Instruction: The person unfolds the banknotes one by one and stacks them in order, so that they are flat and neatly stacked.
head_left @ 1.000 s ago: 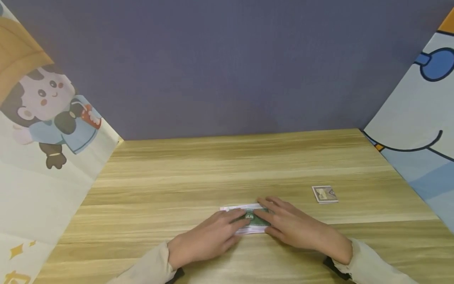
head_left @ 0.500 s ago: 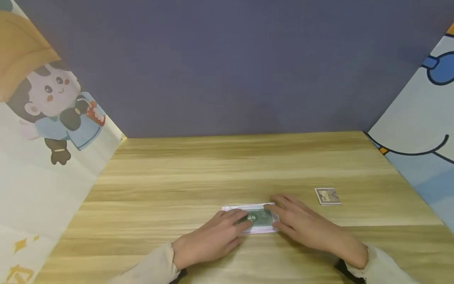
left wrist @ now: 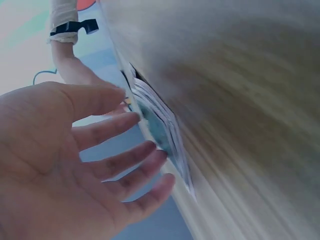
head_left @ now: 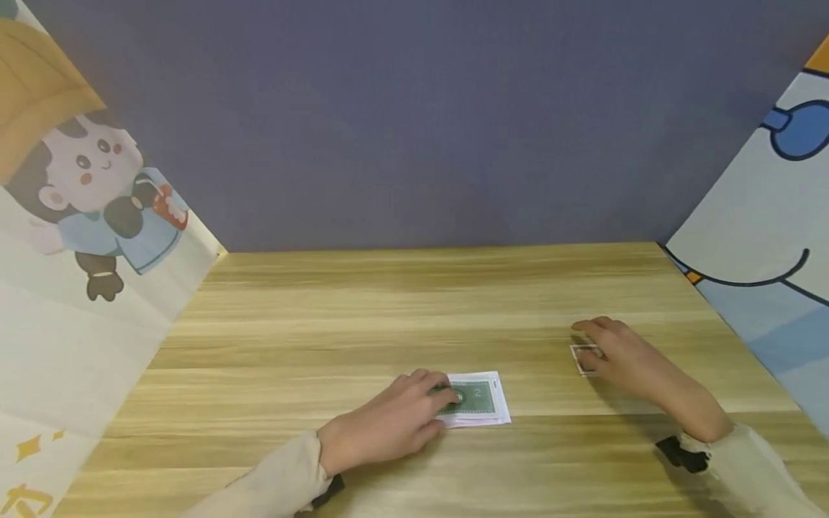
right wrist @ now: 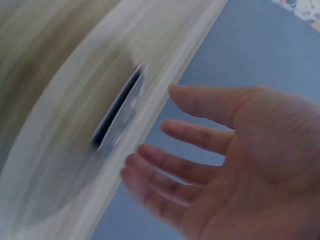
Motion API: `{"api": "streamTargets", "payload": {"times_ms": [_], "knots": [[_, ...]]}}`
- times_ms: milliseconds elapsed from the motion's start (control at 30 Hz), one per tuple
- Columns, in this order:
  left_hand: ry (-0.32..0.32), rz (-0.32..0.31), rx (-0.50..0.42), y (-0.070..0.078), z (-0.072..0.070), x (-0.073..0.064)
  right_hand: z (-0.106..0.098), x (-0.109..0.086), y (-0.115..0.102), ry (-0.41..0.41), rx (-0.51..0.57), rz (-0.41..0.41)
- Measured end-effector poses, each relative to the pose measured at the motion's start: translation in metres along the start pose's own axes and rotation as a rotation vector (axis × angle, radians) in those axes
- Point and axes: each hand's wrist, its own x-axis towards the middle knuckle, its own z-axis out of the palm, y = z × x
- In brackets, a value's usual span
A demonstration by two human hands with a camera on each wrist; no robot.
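A small stack of paper notes (head_left: 476, 399), the top one green with a white border and a figure 2, lies flat on the wooden table. My left hand (head_left: 395, 421) rests over its left end with fingers loosely bent; the left wrist view shows the layered edges of the notes (left wrist: 172, 135) just beyond the fingertips. Over to the right, my right hand (head_left: 635, 363) hovers above a folded brown note (head_left: 586, 368) and covers much of it. In the right wrist view the folded note (right wrist: 120, 112) lies on the table, apart from the spread, relaxed fingers.
The wood-grain table (head_left: 337, 309) ends at a dark blue-grey panel (head_left: 414, 129) at the back. Cartoon-printed panels stand at the left (head_left: 97, 187) and the right (head_left: 771, 230). A black strap (head_left: 683, 455) is on the right wrist.
My right hand has left the green note's right end and moved right to above the folded note, uncovering that end. The left hand stays over the stack.
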Motion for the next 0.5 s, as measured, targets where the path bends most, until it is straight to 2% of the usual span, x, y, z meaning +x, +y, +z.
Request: {"api": "streamTargets", "payload": {"times_ms": [100,233,367,500], "knots": [[0.045,-0.007,-0.025,-0.005,0.001,0.002,0.001,-0.003,0.014,-0.036,0.006,0.057],[0.094,-0.017,-0.093,-0.013,0.002,0.008,0.002,-0.005,0.024,-0.047,0.009,0.059],[0.071,-0.037,-0.262,-0.018,-0.002,0.018,-0.001,-0.003,0.031,-0.068,0.038,0.037],[0.051,-0.045,-0.408,-0.024,-0.005,0.030,-0.003,-0.001,0.039,-0.104,0.069,0.076]]}}
